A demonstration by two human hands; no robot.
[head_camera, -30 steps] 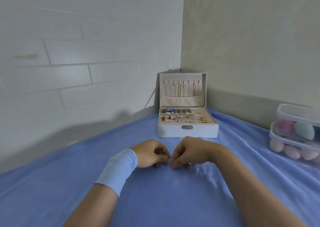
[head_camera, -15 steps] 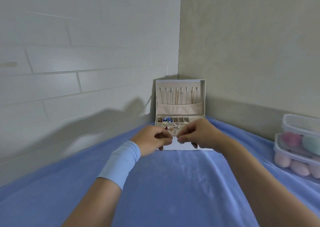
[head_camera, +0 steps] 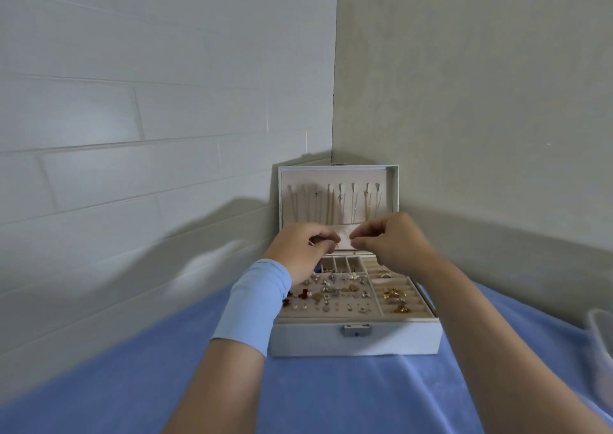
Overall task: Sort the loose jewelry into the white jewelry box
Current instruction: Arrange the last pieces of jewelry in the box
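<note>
Both your left hand [head_camera: 303,251] and right hand [head_camera: 394,244] hover with the fingers [head_camera: 365,228] curled narrow, thumb to forefinger, tips close together but apart. Whatever they pinch is too fine to see, so I cannot tell if a chain runs between them. The white jewelry box [head_camera: 355,342] sits open directly under and behind your fingers, its lid pocket [head_camera: 345,234] just behind them.

What could go wrong, as I judge it: a loosened pinch would drop a fine piece among the earrings [head_camera: 331,292] below your fingers, where it would tangle or get lost. Your left wrist, in its blue wristband [head_camera: 253,301], hangs low over the tray's near-left part and could sweep studs out. A chain could also snag the necklaces [head_camera: 330,208] hanging above your fingers.

Counts: one box, two hands, roughly eight hooks in the lid, three small square cells showing just under your fingers, three gold clusters [head_camera: 393,294] below-right, one clear container [head_camera: 602,334] far right. The earrings are too many and too small to count
</note>
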